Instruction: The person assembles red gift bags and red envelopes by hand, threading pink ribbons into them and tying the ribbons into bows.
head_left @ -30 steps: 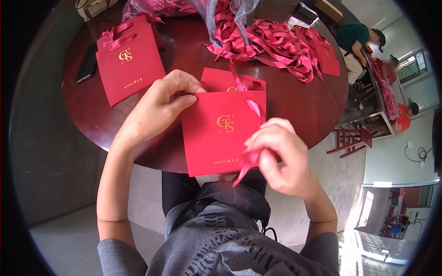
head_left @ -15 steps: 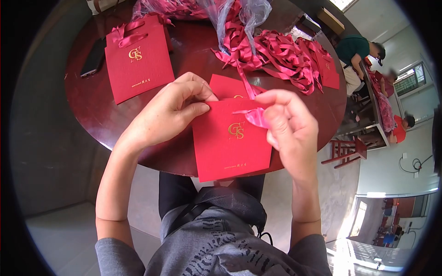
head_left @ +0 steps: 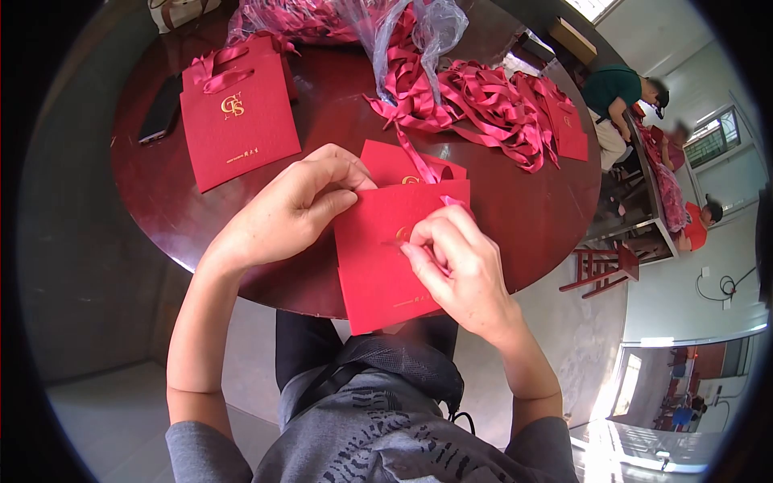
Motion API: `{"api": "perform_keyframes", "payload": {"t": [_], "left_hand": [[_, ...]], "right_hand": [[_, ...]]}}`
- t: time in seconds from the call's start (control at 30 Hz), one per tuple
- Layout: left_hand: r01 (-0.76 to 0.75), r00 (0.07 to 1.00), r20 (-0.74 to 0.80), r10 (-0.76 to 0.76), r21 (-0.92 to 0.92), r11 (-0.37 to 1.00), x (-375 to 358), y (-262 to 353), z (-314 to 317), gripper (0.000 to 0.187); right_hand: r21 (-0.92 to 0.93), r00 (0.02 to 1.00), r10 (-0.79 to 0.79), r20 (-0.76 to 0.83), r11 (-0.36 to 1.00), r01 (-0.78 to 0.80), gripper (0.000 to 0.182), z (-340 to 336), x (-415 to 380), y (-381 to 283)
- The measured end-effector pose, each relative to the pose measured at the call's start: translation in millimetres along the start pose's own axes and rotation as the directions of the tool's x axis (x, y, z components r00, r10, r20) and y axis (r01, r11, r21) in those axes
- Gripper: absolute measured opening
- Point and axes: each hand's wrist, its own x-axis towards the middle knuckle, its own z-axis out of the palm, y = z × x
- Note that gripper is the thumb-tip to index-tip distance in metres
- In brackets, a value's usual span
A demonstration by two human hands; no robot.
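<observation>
A red paper bag [head_left: 370,274] with gold lettering hangs over the table's near edge. My left hand [head_left: 298,201] grips its upper left corner between thumb and fingers, the fingertips partly behind the paper. In front of the bag's face is my right hand [head_left: 455,262], fingers curled and pinched near the gold logo; a bit of pink ribbon [head_left: 452,201] shows above its knuckles. What its fingertips hold is too small to make out. Directly behind lies another red bag [head_left: 382,161], with a ribbon running across it to the pile.
On the round dark table [head_left: 322,97] are a finished-looking red bag [head_left: 241,125], a black phone [head_left: 161,109], a heap of red ribbons [head_left: 499,109] and clear plastic [head_left: 441,40]. People [head_left: 616,88] and a red stool [head_left: 604,270] are at the right.
My right hand has moved left and down across the bag's front, covering part of the logo. The bag's lower edge has shifted slightly down. My left hand keeps its grip.
</observation>
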Motion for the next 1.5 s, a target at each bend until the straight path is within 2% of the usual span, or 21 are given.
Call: {"api": "perform_keyframes", "payload": {"t": [0.03, 0.13, 0.23, 0.37, 0.5, 0.87, 0.93, 1.0, 1.17, 1.27, 1.5], "left_hand": [[0.05, 0.998, 0.031, -0.049, -0.039, 0.998, -1, 2, 0, 0.019], [0.024, 0.999, 0.029, -0.023, -0.03, 0.999, -1, 4, 2, 0.019], [-0.007, 1.0, 0.02, 0.007, -0.016, 1.0, -1, 4, 5, 0.018], [-0.011, 1.0, 0.015, 0.011, -0.006, 1.0, -2, 6, 7, 0.018], [-0.005, 1.0, 0.001, 0.005, -0.027, 1.0, -3, 7, 8, 0.018], [-0.024, 0.998, -0.056, 0.027, 0.049, 0.999, -4, 15, 15, 0.019], [-0.088, 0.986, -0.136, 0.098, 0.078, 0.993, -3, 13, 19, 0.016], [-0.083, 0.986, -0.135, 0.094, 0.08, 0.993, -3, 14, 19, 0.017], [-0.08, 0.986, -0.142, 0.089, 0.071, 0.994, -3, 18, 21, 0.017], [-0.043, 0.995, -0.084, 0.051, 0.097, 0.994, -3, 22, 21, 0.02], [-0.052, 0.979, -0.193, 0.069, 0.094, 0.994, -2, 22, 30, 0.014]], "right_hand": [[0.0, 1.0, 0.004, -0.002, 1.0, -0.004, 0.013, 0, 1, -1], [0.203, 0.982, 0.184, -0.051, 0.964, -0.17, 0.012, 2, 3, -7], [0.218, 0.959, 0.251, -0.127, 0.951, -0.22, 0.013, 11, 5, -12], [0.147, 0.973, 0.138, -0.185, 0.983, -0.112, 0.012, 14, 6, -9], [0.128, 0.957, 0.157, -0.243, 0.983, -0.129, 0.011, 17, 5, -15], [0.014, 0.963, 0.107, -0.246, 0.994, -0.107, 0.015, 12, 8, -20], [0.004, 0.962, 0.111, -0.249, 0.994, -0.113, 0.015, 11, 9, -22], [-0.005, 0.961, 0.112, -0.252, 0.993, -0.117, 0.015, 12, 9, -22], [-0.019, 0.959, 0.073, -0.273, 0.997, -0.081, 0.016, 13, 9, -22], [-0.082, 0.962, 0.056, -0.266, 0.993, -0.081, 0.016, 13, 9, -26], [-0.175, 0.948, -0.074, -0.311, 0.984, 0.019, 0.017, 22, 7, -19]]}}
